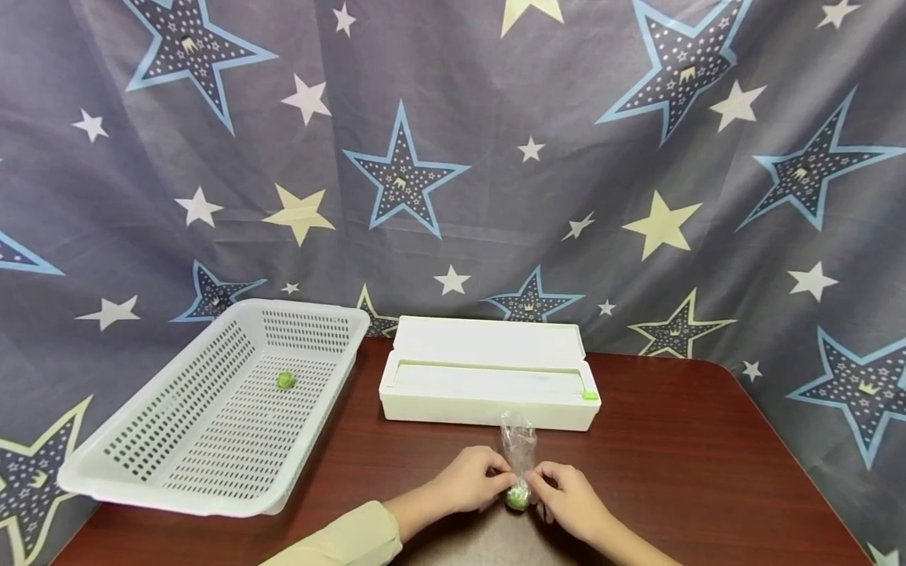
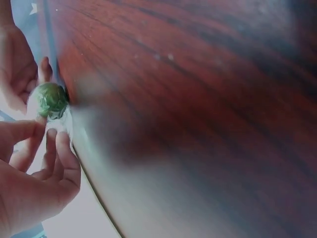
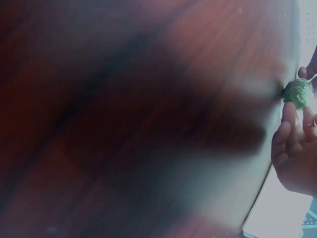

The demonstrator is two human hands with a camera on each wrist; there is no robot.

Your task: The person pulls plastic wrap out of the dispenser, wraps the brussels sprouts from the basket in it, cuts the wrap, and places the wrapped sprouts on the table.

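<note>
Left hand (image 1: 473, 479): thumb and fingers pinch the clear film (image 1: 519, 444) at its neck;
Right hand (image 1: 572, 501): fingertips pinch the same film from the opposite side;
Green ball (image 1: 517, 497): wrapped in the film, between both hands' fingertips;
Film's loose end: reaches out beyond the fingers;
White box (image 1: 481, 413): lid raised, farther beyond the fingers;
Basket (image 1: 226, 448): well left of the fingers; second green ball (image 1: 286, 380) inside.

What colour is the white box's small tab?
The tab is bright green; head view shows it best.
</note>
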